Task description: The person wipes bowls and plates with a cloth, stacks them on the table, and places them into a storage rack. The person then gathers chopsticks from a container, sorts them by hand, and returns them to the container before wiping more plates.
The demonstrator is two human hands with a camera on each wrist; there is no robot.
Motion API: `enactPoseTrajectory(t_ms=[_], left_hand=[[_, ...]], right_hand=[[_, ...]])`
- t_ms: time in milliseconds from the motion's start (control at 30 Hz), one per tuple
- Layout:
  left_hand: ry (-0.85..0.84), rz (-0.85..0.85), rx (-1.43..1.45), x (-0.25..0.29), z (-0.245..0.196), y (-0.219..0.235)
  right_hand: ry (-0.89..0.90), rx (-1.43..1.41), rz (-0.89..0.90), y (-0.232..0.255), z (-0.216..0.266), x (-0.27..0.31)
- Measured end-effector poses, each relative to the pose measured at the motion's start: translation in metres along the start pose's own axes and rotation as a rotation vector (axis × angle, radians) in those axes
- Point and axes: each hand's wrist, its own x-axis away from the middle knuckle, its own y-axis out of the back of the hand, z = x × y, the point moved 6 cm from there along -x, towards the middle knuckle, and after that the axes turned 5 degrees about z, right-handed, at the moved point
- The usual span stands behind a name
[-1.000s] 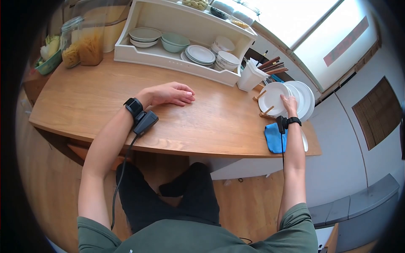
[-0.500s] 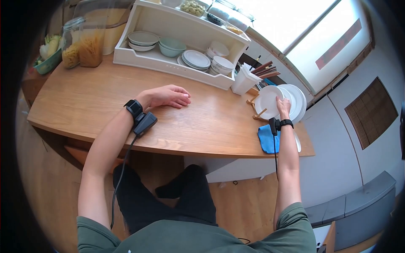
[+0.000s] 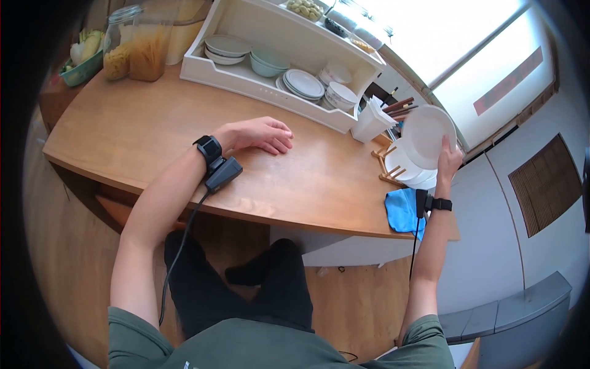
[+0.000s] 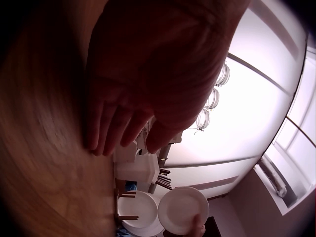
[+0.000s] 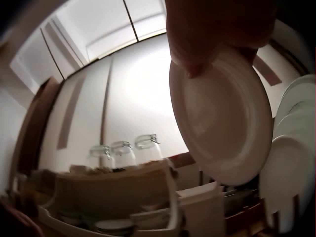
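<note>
A white plate (image 3: pixel 428 136) is held up by the right hand (image 3: pixel 450 161), thumb on its face and the other fingers behind the rim. In the right wrist view the plate (image 5: pixel 222 116) hangs from the hand (image 5: pixel 219 32), raised beside other white plates (image 5: pixel 286 163). Below it in the head view, a wooden rack (image 3: pixel 391 174) holds more white plates (image 3: pixel 398 161). The left hand (image 3: pixel 261 134) rests on the wooden table (image 3: pixel 153 141) with relaxed fingers and nothing in it; the left wrist view shows its palm (image 4: pixel 153 69).
A white shelf (image 3: pixel 270 92) with bowls and plates stands along the back. A white holder (image 3: pixel 371 122) with chopsticks is left of the rack, and a blue cloth (image 3: pixel 402 210) lies in front of it. Jars of pasta (image 3: pixel 147 58) stand at the back left.
The right hand has lifted one plate up out of the rack, clear of the other plates. The left hand has stayed resting on the table, while the head view has shifted slightly.
</note>
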Motion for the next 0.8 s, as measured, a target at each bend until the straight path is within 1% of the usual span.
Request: enactPoseTrajectory(t_ms=[67,133,200,233,267,300,333,367,400,467,500,533,600,667,700,767,800], left_hand=[[0.015,-0.004,-0.012,-0.002,0.002,-0.001],[0.001,-0.014,0.026,-0.001,0.001,0.001],[-0.001,-0.028,0.023,-0.002,0.001,0.001],[0.013,-0.051,0.081,-0.002,0.000,0.001],[0.027,-0.077,0.138,0.000,-0.001,0.001],[0.035,-0.082,0.124,0.004,-0.005,-0.001],[0.027,-0.113,0.120,0.008,-0.010,-0.003],[0.023,-0.143,0.118,0.011,-0.012,-0.002],[0.042,-0.149,0.107,0.013,-0.011,-0.001],[0.047,-0.385,-0.083,0.015,-0.008,0.019],[0.050,-0.388,-0.122,0.009,0.001,0.032],[0.068,-0.381,-0.127,0.009,0.003,0.035],[0.080,-0.433,-0.162,0.007,0.009,0.042],[0.079,-0.452,-0.181,0.011,0.006,0.038],[0.080,-0.441,-0.229,0.013,0.003,0.036],[0.086,-0.404,-0.282,0.009,0.005,0.038],[0.088,-0.400,-0.281,0.009,0.007,0.039]], right_hand=[[-0.123,-0.403,0.214,-0.024,0.004,0.002],[-0.312,-0.654,0.391,-0.075,-0.002,0.019],[-0.418,-0.948,0.666,-0.129,0.028,0.062],[-0.518,-1.062,0.750,-0.158,0.039,0.086],[-0.603,-1.099,0.847,-0.178,0.056,0.109],[-0.626,-1.178,0.929,-0.202,0.070,0.127],[-0.642,-1.174,1.003,-0.213,0.089,0.143],[-0.666,-1.239,1.043,-0.225,0.103,0.156],[-0.680,-1.230,1.087,-0.235,0.112,0.164],[-0.727,-1.247,1.189,-0.242,0.129,0.179],[-0.727,-1.224,1.229,-0.244,0.134,0.185],[-0.727,-1.195,1.270,-0.249,0.134,0.190],[-0.748,-1.172,1.287,-0.255,0.132,0.198],[-0.619,-0.983,1.223,-0.251,0.127,0.194],[-0.627,-0.977,1.227,-0.249,0.126,0.194],[-0.340,-0.612,1.180,-0.239,0.125,0.184],[-0.344,-0.610,1.179,-0.236,0.125,0.183]])
